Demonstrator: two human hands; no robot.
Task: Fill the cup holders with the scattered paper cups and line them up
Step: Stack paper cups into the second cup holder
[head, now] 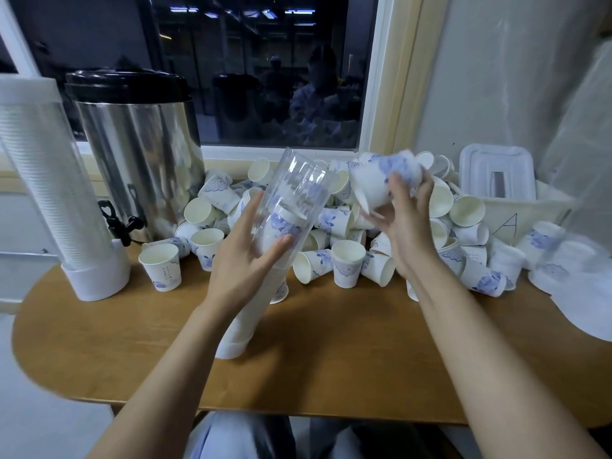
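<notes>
Plastic holder [298, 180] gripped in your left hand [245, 260] is part-filled, your right hand [400, 223] clutches cups [381, 183], and a big heap [344, 260] waits along the table's [331, 342] back edge.

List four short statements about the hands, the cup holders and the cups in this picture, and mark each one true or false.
1. The left hand holds the clear cup holder tilted. True.
2. The right hand is empty. False: it grips a blurred paper cup.
3. The filled cup holder lies on its side. False: it stands upright beside the steel urn.
4. Loose cups are heaped on the wooden table. True.
</notes>
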